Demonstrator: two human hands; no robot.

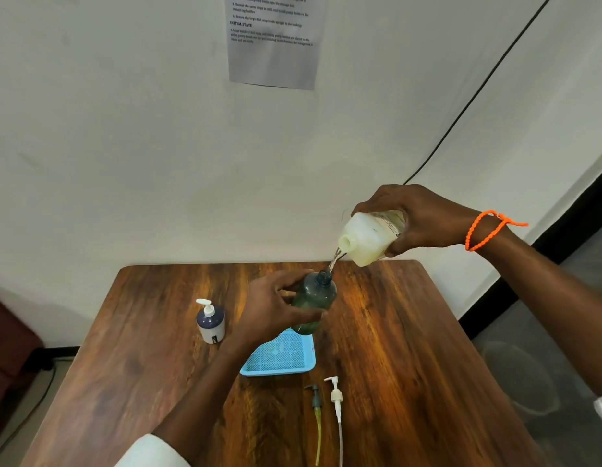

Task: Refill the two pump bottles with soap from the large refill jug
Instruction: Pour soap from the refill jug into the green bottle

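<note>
The right hand [424, 219] grips a pale refill jug [370, 237], fingers and thumb curled round its body, and holds it tipped over above the far edge of the wooden table [411, 348]. The jug's open mouth points down and to the left, and a thin stream of soap [334, 261] runs from it into the neck of a dark green bottle [313, 303]. An orange cord bracelet [488, 230] circles the right wrist.

The left hand [276, 306] wraps round the green bottle from its left side, fingers curled about the body, and holds it tilted with its open neck toward the jug. The bottle sits above the far end of a blue tray [282, 360] that lies on the table; whether its base touches the tray cannot be told.

To the left, well apart from the tray, a second bottle [211, 323] stands upright on the table, dark blue on top and white below, with its white pump fitted.

Nearer than the tray, two loose pumps lie side by side on the table: a dark green pump [315, 401] with a yellowish tube on the left and a white pump [336, 397] with a clear tube on the right.

A printed sheet [274, 42] hangs on the far wall, and a black cable [478, 92] runs diagonally across the wall on the right.
</note>
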